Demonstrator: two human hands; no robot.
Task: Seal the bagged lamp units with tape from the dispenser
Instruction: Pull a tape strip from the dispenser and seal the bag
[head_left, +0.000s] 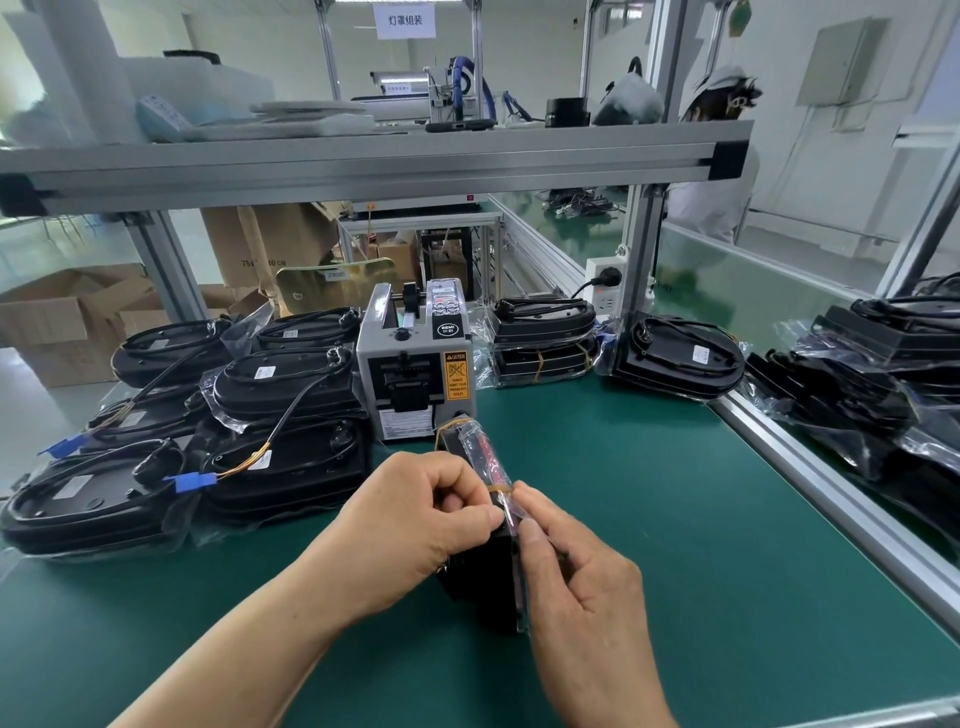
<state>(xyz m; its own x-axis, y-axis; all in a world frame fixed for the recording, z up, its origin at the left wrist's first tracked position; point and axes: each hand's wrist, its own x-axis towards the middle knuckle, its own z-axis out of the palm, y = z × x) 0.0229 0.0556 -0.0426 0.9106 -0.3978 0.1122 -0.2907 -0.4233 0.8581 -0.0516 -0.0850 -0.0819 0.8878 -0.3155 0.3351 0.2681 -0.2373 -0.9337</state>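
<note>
Fingers (470, 514) pinching one bag's flap

Left hand (415, 519) and right hand (576, 577) pinch the flap (511, 506) of a lamp unit (485, 587) standing on edge on the desk (675, 519), near the tape dispenser (415, 364). This seal seems underway; whether the piled units (280, 384) are taped is unclear.

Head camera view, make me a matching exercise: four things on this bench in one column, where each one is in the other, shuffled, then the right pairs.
1 tape dispenser
2 bagged lamp unit
3 blue connector
4 power strip

A beside the frame post, black plug in it
B pinched by left hand and right hand, on edge on the green mat
C on wires over the left stack
D at the back of the mat, centre

Pairs: 1-D, 2-B, 3-C, 4-A
</note>
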